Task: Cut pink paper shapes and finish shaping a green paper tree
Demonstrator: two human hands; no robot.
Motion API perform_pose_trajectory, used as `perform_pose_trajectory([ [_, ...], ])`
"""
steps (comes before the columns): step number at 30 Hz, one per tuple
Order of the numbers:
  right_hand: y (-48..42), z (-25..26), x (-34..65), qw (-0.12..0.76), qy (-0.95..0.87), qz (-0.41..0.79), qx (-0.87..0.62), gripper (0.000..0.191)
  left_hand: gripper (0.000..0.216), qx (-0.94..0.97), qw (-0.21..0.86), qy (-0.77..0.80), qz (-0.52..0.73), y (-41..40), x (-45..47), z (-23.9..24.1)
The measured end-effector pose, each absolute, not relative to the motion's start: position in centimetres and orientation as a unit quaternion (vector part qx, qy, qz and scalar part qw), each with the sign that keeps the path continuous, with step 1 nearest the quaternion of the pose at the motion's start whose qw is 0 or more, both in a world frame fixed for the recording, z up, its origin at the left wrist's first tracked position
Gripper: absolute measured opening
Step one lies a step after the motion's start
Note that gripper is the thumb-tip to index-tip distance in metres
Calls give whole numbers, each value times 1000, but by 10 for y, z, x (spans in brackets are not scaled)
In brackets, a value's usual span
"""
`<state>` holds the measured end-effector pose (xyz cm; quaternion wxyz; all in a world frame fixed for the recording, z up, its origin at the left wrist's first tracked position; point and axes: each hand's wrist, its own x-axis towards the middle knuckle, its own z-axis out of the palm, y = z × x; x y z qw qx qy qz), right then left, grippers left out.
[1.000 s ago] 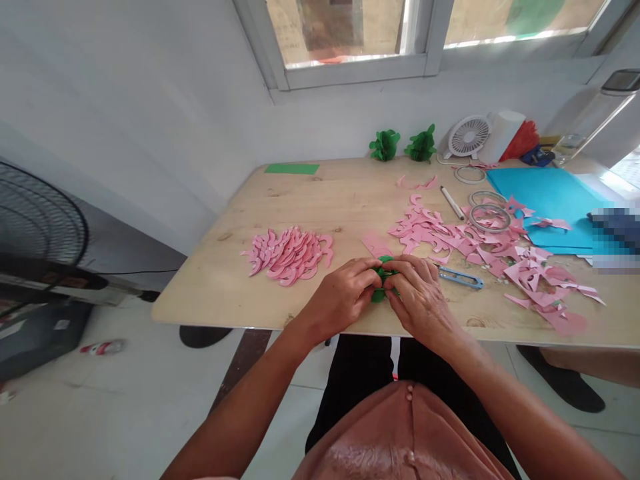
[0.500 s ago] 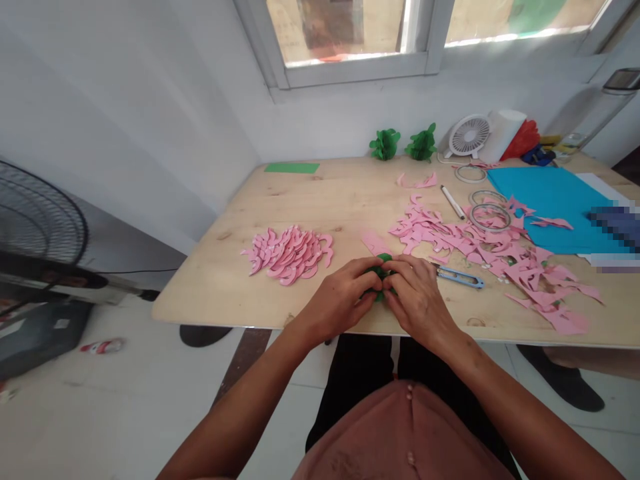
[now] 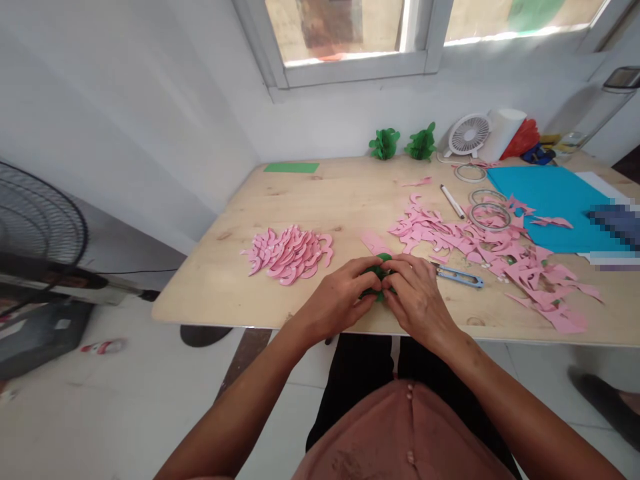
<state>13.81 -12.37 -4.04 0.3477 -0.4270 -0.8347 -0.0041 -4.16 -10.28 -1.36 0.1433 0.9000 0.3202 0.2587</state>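
Between my two hands, at the table's front edge, is a green paper piece (image 3: pixel 384 257), mostly covered by my fingers. My left hand (image 3: pixel 340 297) grips it from the left with bent fingers. From the right, my right hand (image 3: pixel 416 293) pinches the same piece, the fingertips of both hands nearly meeting. A pink paper strip (image 3: pixel 375 241) lies just beyond the hands. Beside my right hand rests a blue utility knife (image 3: pixel 460 275). Left of my hands is a pile of curved pink paper cutouts (image 3: pixel 293 253).
Pink paper scraps (image 3: pixel 465 237) spread over the right side, with tape rolls (image 3: pixel 491 217) and a marker (image 3: pixel 452 201). Blue sheets (image 3: pixel 560 200) lie farther right. Two green paper shapes (image 3: pixel 385 144) and a small white fan (image 3: pixel 469 135) stand along the wall. A green strip (image 3: pixel 291 168) lies at the back left.
A pink scrap near the back of the table has shifted and looks smaller. At the right, another person's foot under the table has moved rightward. My hands stay in place on the green paper piece.
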Motion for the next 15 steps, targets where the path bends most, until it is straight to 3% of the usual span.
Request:
perform_pose_trajectory([
  [15,-122,-42,139,351,-831,-4,-432,8,16,901,85,316,286,-103,-37,-21],
])
